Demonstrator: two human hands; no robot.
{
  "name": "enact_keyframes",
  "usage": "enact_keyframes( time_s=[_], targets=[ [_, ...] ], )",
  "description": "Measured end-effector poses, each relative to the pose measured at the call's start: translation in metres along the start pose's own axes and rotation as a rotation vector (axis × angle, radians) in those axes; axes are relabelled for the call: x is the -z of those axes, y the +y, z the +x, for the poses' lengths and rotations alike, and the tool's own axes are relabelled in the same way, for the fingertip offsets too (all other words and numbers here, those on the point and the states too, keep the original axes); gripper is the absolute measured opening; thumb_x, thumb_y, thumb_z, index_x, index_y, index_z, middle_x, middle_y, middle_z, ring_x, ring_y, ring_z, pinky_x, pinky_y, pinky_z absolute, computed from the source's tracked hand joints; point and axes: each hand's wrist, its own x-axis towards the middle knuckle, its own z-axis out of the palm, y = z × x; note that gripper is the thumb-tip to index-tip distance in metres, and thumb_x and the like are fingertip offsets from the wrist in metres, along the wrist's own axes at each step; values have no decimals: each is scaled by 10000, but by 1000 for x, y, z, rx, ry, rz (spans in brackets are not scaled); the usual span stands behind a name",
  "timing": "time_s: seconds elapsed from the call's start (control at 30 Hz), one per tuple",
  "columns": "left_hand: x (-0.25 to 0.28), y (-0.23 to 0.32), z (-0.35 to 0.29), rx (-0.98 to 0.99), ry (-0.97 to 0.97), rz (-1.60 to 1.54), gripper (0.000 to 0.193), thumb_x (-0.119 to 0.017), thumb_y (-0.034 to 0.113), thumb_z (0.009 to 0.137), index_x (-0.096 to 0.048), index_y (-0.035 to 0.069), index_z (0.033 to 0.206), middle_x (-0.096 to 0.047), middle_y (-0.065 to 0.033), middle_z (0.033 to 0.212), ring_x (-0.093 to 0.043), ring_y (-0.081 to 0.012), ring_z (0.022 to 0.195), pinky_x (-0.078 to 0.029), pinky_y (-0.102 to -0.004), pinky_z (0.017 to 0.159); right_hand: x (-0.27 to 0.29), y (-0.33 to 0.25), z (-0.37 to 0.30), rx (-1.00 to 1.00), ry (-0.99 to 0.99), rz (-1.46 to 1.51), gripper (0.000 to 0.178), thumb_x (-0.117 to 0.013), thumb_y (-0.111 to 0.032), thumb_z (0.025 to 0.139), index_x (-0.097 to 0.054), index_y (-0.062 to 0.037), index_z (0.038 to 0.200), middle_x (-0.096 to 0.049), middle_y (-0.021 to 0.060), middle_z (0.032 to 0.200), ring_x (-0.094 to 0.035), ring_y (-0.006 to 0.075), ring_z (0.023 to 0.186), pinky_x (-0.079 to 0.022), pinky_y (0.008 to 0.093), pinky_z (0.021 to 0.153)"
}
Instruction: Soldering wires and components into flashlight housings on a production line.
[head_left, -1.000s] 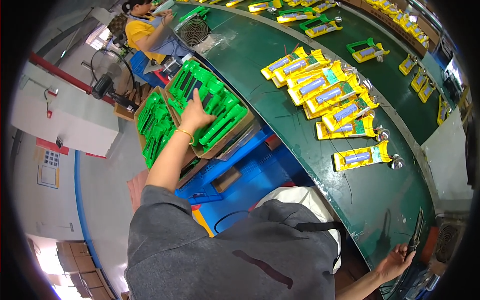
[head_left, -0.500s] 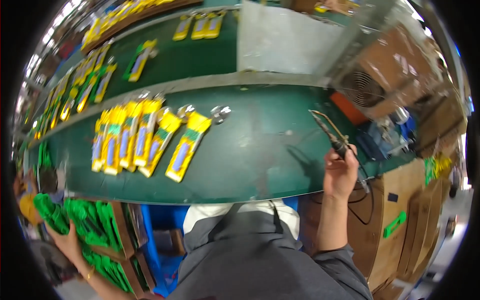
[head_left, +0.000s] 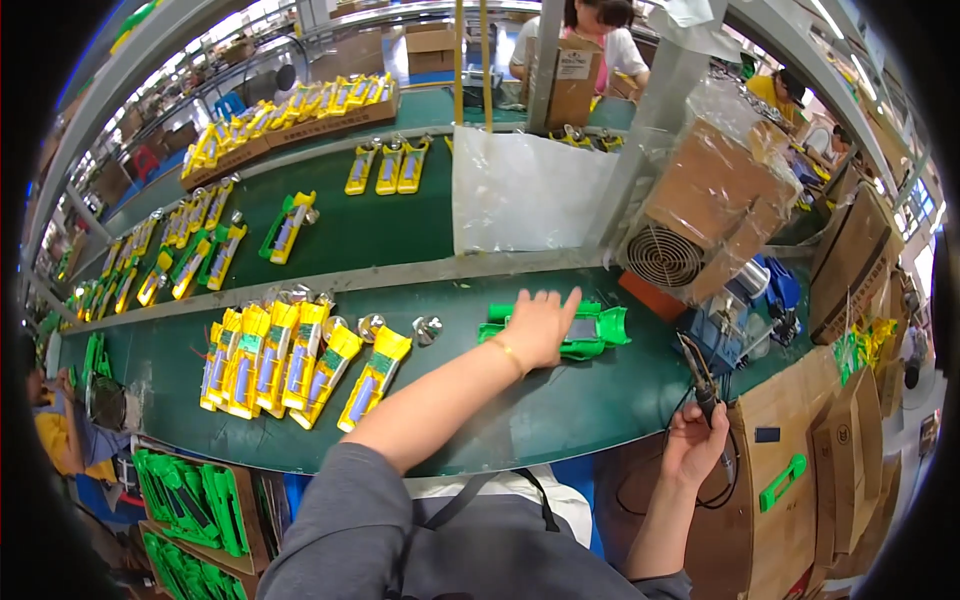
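My left hand (head_left: 537, 328) reaches across the green bench and rests over a green plastic flashlight-like housing (head_left: 608, 327). Its fingers are stretched out and spread, covering part of the housing; how many pieces lie beneath cannot be made out. At the right edge of the bench, my right hand (head_left: 692, 445) grips the dark handle of a soldering iron (head_left: 708, 395), tip pointing up and away. Left of my left forearm lies a row of yellow housings (head_left: 262, 355) with purple cylindrical cells inside and round silvery heads at their far ends.
A boxy blue device (head_left: 712, 335) and a solder spool (head_left: 752, 280) stand at the right, near a fan (head_left: 665, 255). Boxes of green housings (head_left: 190, 500) sit lower left. Beyond a ledge, another green surface (head_left: 350, 225) carries more yellow units. Co-workers sit farther back.
My left hand has moved from the green housings in the lower-left box to the bench, where a green housing now lies. My right hand keeps the soldering iron. The view has tilted up.
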Motion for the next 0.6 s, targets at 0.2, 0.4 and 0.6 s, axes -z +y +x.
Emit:
enact_keyframes(
  time_s=[0.2,0.4,0.6],
  targets=[
    [45,9,-80,0,428,-209,799,-792,303,616,-426,61,1284,-453,-189,1280,-425,-340,1199,-347,-481,980,-12,23,8,-87,26,4,186,-542,-262,893,-563,-78,886,-563,19,702,-512,117,667,-392,261,586],
    [86,-56,-355,1026,1064,277,422,-603,19,707,-522,-13,1119,-533,-200,1115,-513,-347,1057,-401,-387,933,-21,28,19,-163,-33,-6,198,-528,-200,906,-525,-16,833,-522,66,701,-493,161,682,-399,287,581],
    [-23,-105,-656,1888,359,74,1077,-706,533,668,-183,-67,1394,-182,-354,1410,-189,-412,1344,-207,-432,1099,-26,57,31,-420,-321,28,287,-503,-219,926,-393,-13,759,-392,72,808,-329,163,711,-300,283,628]
  ],
)
